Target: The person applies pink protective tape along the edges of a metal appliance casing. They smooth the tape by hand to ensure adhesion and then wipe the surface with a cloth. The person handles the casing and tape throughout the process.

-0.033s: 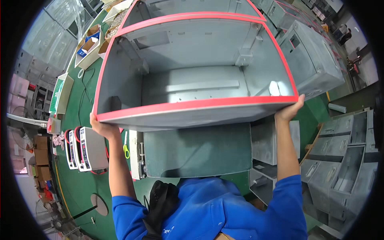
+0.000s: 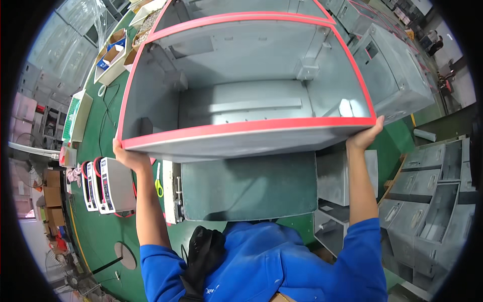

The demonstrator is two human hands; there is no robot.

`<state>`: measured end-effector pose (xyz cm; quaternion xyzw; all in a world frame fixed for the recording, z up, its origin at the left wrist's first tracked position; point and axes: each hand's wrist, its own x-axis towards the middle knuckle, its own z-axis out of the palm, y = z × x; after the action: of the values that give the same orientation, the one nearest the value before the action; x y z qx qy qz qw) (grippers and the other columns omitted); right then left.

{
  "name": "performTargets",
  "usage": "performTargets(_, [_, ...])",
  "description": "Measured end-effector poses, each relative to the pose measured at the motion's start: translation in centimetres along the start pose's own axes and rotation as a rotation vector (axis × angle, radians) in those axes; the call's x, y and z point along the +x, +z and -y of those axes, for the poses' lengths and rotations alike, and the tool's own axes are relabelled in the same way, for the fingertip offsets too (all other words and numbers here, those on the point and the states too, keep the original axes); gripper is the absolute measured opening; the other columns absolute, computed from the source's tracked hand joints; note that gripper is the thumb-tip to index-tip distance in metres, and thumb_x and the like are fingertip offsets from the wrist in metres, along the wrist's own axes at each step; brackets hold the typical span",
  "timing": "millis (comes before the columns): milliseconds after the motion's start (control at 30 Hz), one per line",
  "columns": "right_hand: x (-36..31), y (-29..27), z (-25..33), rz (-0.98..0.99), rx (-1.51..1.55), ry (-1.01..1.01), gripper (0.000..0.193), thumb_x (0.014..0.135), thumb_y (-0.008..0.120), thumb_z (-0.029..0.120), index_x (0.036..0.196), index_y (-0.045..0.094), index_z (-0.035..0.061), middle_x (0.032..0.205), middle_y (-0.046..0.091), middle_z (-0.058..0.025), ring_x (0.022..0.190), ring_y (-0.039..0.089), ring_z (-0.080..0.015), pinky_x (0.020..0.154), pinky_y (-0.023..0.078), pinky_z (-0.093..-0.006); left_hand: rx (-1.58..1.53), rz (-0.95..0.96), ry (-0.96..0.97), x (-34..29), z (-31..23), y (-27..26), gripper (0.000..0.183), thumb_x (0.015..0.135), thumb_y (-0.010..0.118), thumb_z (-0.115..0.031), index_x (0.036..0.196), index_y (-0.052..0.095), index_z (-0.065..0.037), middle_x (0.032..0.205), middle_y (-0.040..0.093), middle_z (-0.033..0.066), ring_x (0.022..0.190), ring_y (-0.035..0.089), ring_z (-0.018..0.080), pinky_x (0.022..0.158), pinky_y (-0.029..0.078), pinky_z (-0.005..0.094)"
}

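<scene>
The red-edged metal box (image 2: 246, 125) at centre partly hides the left hand (image 2: 132, 157) and right hand (image 2: 363, 138). A second box (image 2: 241, 6) is cut off at top centre. A distant person (image 2: 435, 46), upper right, is blurred.

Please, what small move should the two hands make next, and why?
Perhaps ease the grey box slightly closer: the left hand and right hand hold its near corners, another red-rimmed box sits close behind, and the green surface lies nearer.
</scene>
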<state>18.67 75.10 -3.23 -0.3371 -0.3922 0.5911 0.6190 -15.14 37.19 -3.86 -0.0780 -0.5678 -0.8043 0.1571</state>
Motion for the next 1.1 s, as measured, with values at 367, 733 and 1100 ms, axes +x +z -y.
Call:
performTargets(367, [-1.3, 1.1, 0.1, -0.035, 0.011, -0.049, 0.051, 0.088, 0.03, 0.046, 0.094, 0.056, 0.0025, 0.096, 0.054, -0.0085, 0.09, 0.048, -0.0201, 0.082, 0.037, -0.0326, 0.627, -0.127, 0.514, 4.3, 4.6, -1.7, 0.019, 0.078, 0.053, -0.018, 0.09, 0.054, -0.003, 0.088, 0.056, 0.0134, 0.085, 0.055, 0.0251, 0.074, 0.046, 0.0356])
performTargets(733, [-7.4, -4.2, -3.5, 0.115, -0.255, 0.048, 0.049, 0.092, 0.035, 0.039, 0.12, 0.042, -0.0009, 0.116, 0.05, -0.0137, 0.114, 0.043, -0.0207, 0.094, 0.031, -0.0304, -0.067, 0.008, -0.042, 7.6, 4.4, -0.8, 0.042, 0.071, 0.054, -0.032, 0.089, 0.058, 0.005, 0.088, 0.058, 0.0184, 0.074, 0.057, 0.0315, 0.064, 0.049, 0.0439])
performTargets(1100, [-44.0, -47.0, -4.1, -0.741, -1.32, 0.813, 0.039, 0.073, 0.052, 0.039, 0.091, 0.063, 0.0059, 0.083, 0.064, -0.0109, 0.078, 0.061, -0.024, 0.073, 0.046, -0.0341, 0.42, -0.052, 0.1, 11.0, 6.8, -3.6, 0.06, 0.078, 0.051, -0.044, 0.103, 0.052, 0.01, 0.097, 0.056, 0.0214, 0.083, 0.055, 0.0266, 0.072, 0.045, 0.039])
